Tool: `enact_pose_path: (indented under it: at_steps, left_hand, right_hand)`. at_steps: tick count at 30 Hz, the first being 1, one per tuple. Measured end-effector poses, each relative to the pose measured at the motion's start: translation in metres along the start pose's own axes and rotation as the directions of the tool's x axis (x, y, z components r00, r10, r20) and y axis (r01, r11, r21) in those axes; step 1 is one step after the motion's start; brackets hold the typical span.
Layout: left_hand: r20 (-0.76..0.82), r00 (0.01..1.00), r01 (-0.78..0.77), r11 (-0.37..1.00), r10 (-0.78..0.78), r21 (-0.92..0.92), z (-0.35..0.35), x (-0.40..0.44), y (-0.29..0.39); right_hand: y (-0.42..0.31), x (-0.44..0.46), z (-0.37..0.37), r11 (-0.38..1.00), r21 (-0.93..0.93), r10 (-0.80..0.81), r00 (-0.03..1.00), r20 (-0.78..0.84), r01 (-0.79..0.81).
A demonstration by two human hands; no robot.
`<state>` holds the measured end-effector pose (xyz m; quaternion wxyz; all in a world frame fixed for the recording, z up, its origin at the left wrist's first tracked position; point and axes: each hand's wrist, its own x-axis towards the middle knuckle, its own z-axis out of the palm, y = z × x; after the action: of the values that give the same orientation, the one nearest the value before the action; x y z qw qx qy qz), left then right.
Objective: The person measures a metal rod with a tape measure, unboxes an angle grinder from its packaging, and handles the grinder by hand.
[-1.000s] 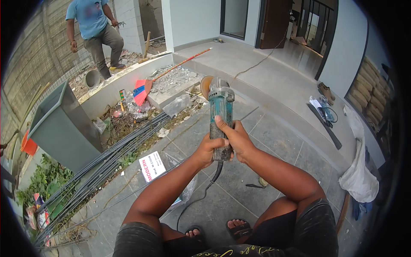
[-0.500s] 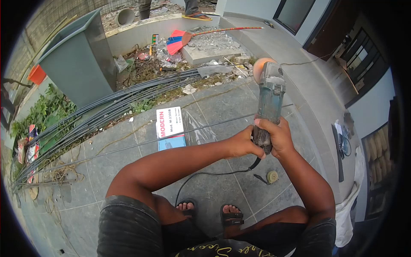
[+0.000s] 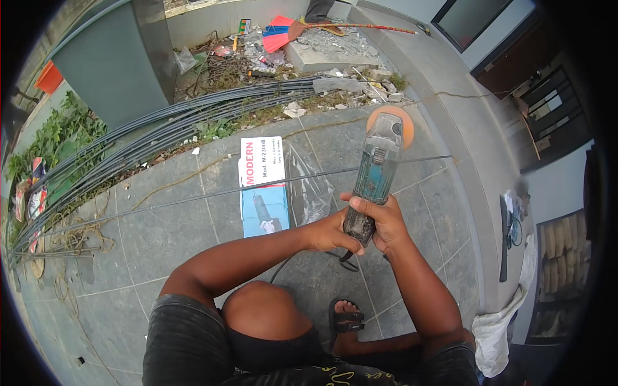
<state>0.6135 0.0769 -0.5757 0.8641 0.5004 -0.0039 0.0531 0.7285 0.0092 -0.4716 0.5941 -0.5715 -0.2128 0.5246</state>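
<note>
An angle grinder with a worn grey-teal body and a round orange disc is held out in front of me, disc end pointing away. My left hand wraps the rear of its body from the left. My right hand closes around it from the right, thumb across the top. A dark cord hangs from the grinder's tail. Beyond my hands a thin steel rod lies across the tiles, passing over a MODERN angle grinder box and behind the grinder. Clear plastic wrap lies beside the box.
A bundle of steel rods runs along the bed's edge. Behind it stand a tall grey planter, rubble, and a red-and-blue broom. Another person's foot is at the back. A raised step borders the right side.
The grinder and both hands have moved left and slightly down, and the disc now faces up more. My left knee has come into view over my left foot. The background person has moved.
</note>
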Motion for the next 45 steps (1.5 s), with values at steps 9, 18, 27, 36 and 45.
enact_pose_path:
  at_steps: [9,18,27,36,45]
  left_hand:
    - [-0.199,0.938,0.347,0.722,-0.285,0.599,-0.030,-0.051,0.009]
    - [-0.623,0.658,0.474,0.410,0.422,0.779,-0.072,-0.118,0.029]
    - [-0.791,0.502,0.865,-0.187,0.350,0.466,-0.156,-0.188,0.018]
    - [-0.851,0.484,0.873,-0.049,0.204,0.485,-0.168,-0.216,0.014]
    - [-0.871,0.462,0.884,-0.001,0.166,0.468,-0.167,-0.216,0.019]
  right_hand:
    - [0.062,0.024,0.016,0.936,-0.349,-0.152,0.953,-0.262,0.053]
    - [0.118,0.033,0.023,0.699,-0.709,-0.281,0.876,-0.392,-0.093]
    - [0.128,0.037,0.035,0.547,-0.819,-0.219,0.914,-0.341,-0.174]
    - [0.141,0.040,0.032,0.535,-0.820,-0.198,0.913,-0.357,-0.205]
    - [0.154,0.046,0.037,0.538,-0.826,-0.217,0.919,-0.328,-0.167]
